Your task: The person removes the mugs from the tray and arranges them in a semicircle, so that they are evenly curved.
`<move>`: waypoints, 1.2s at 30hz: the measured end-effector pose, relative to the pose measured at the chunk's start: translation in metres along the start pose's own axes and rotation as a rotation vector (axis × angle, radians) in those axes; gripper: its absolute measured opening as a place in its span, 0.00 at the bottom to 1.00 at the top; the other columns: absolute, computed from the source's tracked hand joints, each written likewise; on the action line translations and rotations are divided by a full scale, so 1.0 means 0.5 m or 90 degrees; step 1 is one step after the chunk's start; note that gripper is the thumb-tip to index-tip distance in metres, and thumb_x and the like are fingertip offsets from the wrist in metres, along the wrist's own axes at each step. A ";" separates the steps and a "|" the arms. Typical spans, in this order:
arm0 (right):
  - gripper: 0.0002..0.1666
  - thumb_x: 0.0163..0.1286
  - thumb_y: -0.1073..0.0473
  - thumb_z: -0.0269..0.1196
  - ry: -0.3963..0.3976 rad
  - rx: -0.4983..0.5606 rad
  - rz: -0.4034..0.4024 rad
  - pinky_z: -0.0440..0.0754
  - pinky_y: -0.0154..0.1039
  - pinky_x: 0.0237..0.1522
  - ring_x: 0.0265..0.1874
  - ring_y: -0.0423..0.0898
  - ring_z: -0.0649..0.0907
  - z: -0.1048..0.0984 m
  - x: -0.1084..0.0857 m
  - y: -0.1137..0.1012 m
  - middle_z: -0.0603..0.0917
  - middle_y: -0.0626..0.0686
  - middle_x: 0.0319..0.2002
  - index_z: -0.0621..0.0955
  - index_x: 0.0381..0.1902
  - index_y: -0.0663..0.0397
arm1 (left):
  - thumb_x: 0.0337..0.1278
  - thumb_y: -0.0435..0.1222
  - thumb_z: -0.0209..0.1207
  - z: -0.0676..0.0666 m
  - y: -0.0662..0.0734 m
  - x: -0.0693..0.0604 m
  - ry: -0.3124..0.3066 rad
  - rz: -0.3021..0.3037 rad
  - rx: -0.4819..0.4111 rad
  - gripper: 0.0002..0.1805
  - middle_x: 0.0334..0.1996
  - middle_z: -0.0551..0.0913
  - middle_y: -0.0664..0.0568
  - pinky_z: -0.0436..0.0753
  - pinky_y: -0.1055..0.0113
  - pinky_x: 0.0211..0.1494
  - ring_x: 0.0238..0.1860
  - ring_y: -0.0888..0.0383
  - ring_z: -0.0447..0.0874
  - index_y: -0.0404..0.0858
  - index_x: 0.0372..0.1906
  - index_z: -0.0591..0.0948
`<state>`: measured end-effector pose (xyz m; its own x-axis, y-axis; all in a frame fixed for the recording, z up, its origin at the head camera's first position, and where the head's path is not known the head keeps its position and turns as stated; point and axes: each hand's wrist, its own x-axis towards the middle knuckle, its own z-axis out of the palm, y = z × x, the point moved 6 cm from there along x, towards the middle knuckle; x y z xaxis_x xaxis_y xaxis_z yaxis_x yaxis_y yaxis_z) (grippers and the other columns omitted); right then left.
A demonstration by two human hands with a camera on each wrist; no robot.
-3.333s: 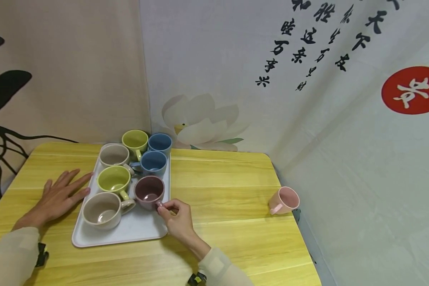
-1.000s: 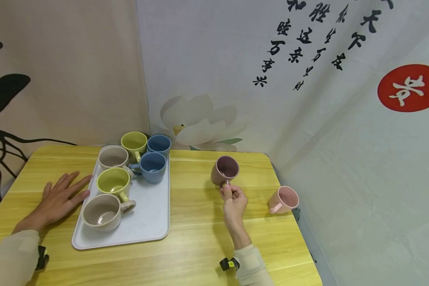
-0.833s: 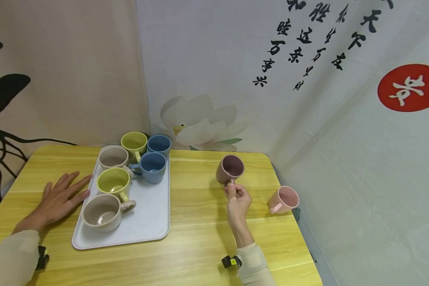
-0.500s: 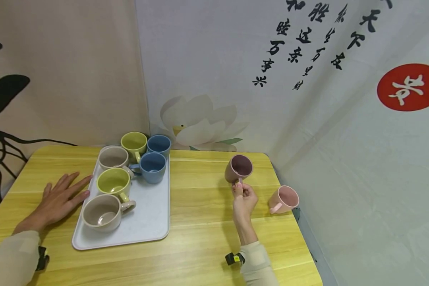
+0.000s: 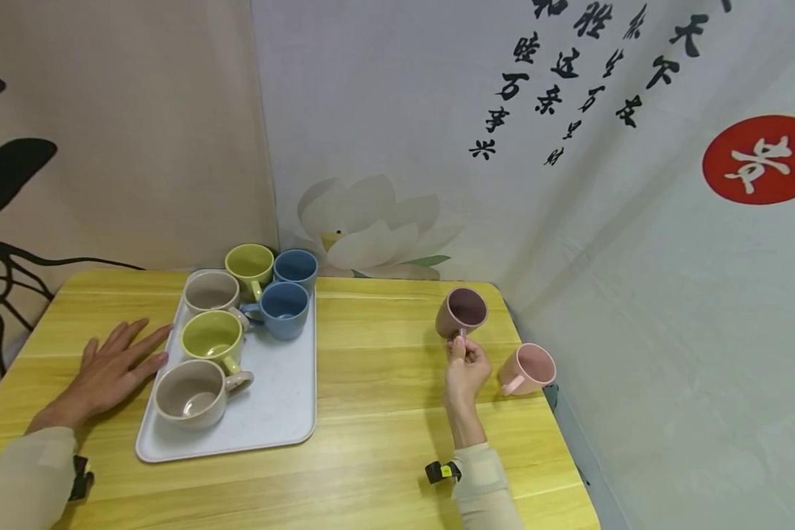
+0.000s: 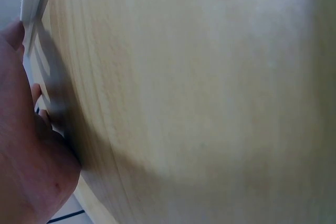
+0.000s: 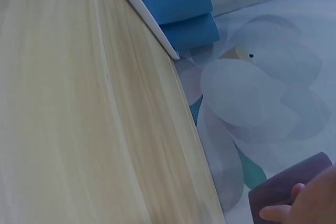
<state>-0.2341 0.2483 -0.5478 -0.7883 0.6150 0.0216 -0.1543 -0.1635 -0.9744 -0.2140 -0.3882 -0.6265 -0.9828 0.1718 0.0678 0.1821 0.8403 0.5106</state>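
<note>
We see the purple mug (image 5: 460, 315) over the far right part of the table (image 5: 377, 449), its handle pinched between the thumb and fingers of the right hand (image 5: 467, 370). It seems to be off the wood, though we cannot tell how high. The left hand (image 5: 111, 372) lies with its fingers straight and spread, holding nothing, the fingertips at the left rim of the tray (image 5: 274, 412). Our main worry is that pinch: all the weight hangs from one side, so a loose grip could let the mug tip or drop. The pink mug (image 5: 526, 372) stands near on the right, close to the table's right edge — a sideways knock could chip either one or send the pink one over. The cloth backdrop (image 5: 384, 110) rises just behind the table, so too far a reach might brush it. On the tray, two blue mugs (image 5: 283, 312), two green mugs (image 5: 212, 335) and two beige mugs (image 5: 191, 394) crowd the left and far parts — should the left hand push the rim, we judge they could rattle together.
</note>
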 end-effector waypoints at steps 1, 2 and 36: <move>0.05 0.82 0.71 0.66 0.004 -0.001 0.000 0.96 0.40 0.56 0.35 0.40 0.91 -0.003 0.003 0.001 0.90 0.60 0.38 0.83 0.42 0.69 | 0.91 0.52 0.49 0.000 0.000 0.000 -0.001 -0.002 0.000 0.37 0.91 0.47 0.23 0.20 0.17 0.84 0.91 0.18 0.33 0.49 0.93 0.58; 0.05 0.82 0.71 0.66 0.010 -0.004 -0.001 0.96 0.40 0.56 0.35 0.40 0.91 -0.006 0.006 0.002 0.90 0.60 0.37 0.83 0.41 0.69 | 0.91 0.53 0.49 0.001 0.000 0.000 -0.002 -0.003 0.000 0.37 0.91 0.47 0.23 0.20 0.17 0.84 0.91 0.18 0.33 0.49 0.93 0.58; 0.04 0.86 0.69 0.61 0.211 0.010 -0.016 0.87 0.28 0.62 0.64 0.56 0.89 -0.053 0.091 0.030 0.87 0.73 0.61 0.81 0.47 0.64 | 0.91 0.53 0.49 -0.001 0.003 0.000 -0.004 -0.009 0.001 0.37 0.91 0.47 0.23 0.20 0.17 0.84 0.91 0.17 0.34 0.48 0.93 0.58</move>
<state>-0.2566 0.2943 -0.5674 -0.5482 0.8358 -0.0312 -0.1820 -0.1556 -0.9709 -0.2136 -0.3871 -0.6253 -0.9852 0.1624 0.0552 0.1677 0.8439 0.5096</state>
